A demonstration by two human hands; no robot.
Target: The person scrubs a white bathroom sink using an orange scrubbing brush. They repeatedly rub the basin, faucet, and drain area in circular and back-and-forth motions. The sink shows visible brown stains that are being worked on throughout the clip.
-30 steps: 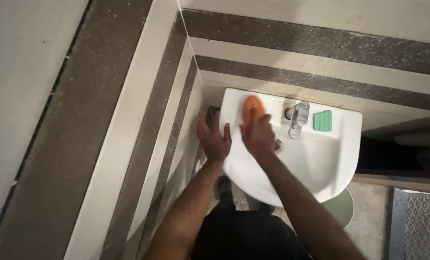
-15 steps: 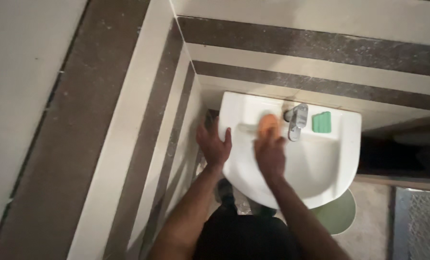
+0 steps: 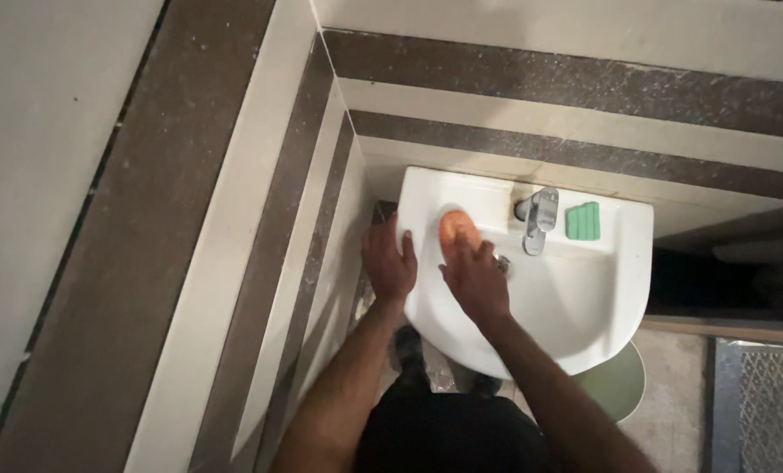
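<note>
Two bare hands at a white ceramic wall basin (image 3: 584, 298), one pressing an orange round scrubbing pad (image 3: 455, 228).

The right hand (image 3: 477, 278) covers the pad's near edge, its grip closed on it against the basin's back left ledge; the drain just right of it is half hidden. The left hand (image 3: 389, 263) clasps the basin's left rim, fingers curled over. Right of the chrome tap (image 3: 536, 219) lies a green ridged soap bar (image 3: 583, 221).
</note>
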